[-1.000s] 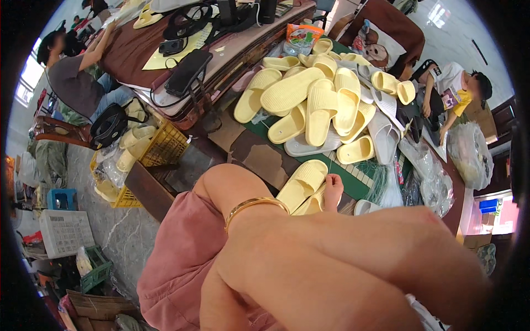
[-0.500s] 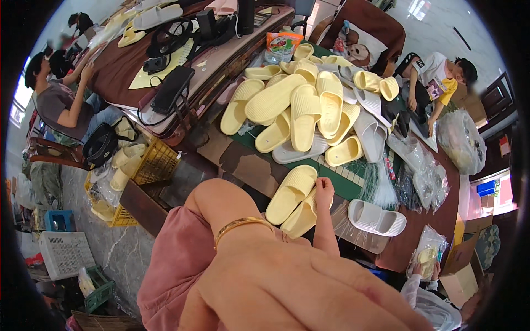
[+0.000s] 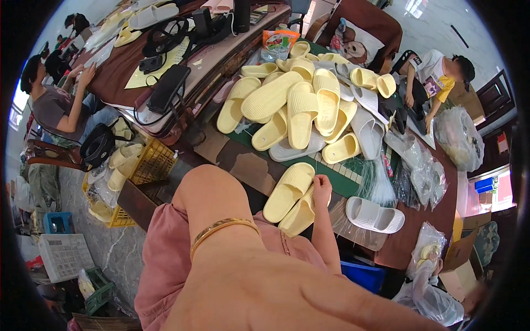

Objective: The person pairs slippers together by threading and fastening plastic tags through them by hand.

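Fingers (image 3: 321, 180) of the right hand (image 3: 322, 190) pinch narrowly by a yellow slipper (image 3: 298, 216); of the left hand (image 3: 259, 292), I cannot tell.

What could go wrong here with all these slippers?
The heaped slippers might slide toward the yellow pair by the right hand. That pair sits at the table's near edge, so a nudge could drop one. The loose white strands might tangle.
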{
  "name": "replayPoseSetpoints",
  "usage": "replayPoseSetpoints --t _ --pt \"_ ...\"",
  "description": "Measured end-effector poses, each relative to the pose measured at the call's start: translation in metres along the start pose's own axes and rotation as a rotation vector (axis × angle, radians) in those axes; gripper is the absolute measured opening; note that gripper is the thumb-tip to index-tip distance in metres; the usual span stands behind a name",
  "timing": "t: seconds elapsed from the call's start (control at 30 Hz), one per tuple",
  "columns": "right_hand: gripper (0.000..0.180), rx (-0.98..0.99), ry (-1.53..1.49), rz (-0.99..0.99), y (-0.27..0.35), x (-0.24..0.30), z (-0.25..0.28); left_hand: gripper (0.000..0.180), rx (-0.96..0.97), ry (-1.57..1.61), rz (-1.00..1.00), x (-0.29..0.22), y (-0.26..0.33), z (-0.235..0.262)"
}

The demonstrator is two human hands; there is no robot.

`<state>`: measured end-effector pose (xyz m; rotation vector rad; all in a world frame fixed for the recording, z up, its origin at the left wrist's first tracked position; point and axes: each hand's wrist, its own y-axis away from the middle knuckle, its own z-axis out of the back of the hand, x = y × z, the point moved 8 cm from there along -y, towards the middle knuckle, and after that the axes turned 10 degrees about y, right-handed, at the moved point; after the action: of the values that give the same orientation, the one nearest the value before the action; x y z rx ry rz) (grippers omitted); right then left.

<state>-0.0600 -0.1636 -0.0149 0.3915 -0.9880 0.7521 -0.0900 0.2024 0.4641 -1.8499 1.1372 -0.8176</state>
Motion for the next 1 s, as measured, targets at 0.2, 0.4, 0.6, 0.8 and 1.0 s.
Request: replayPoseSetpoints --t 0.2,0.4,0.6,0.8,1.0 --pt "0.011 0.005 -0.006 0.0 -0.001 -0.004 0.003 0.042 0.082 -0.044 -0.08 0.002 -0.011 -0.004" --pt "0.009 -0.015 0.086 0.006 0.006 0.008 0.007 0.041 0.148 -0.035 -0.183 0.006 -0.005 -0.019" --pt "0.01 -0.036 -0.027 -0.021 0.005 -0.001 0.006 0.039 0.168 -0.039 -0.237 0.007 -0.011 -0.019" --pt "0.011 0.005 0.014 -0.047 0.0 0.009 0.003 0.037 0.221 0.003 -0.288 0.007 -0.012 -0.024" --pt "0.015 0.001 0.053 0.011 0.004 0.029 0.005 0.036 0.288 -0.011 -0.391 -0.006 -0.004 -0.036"
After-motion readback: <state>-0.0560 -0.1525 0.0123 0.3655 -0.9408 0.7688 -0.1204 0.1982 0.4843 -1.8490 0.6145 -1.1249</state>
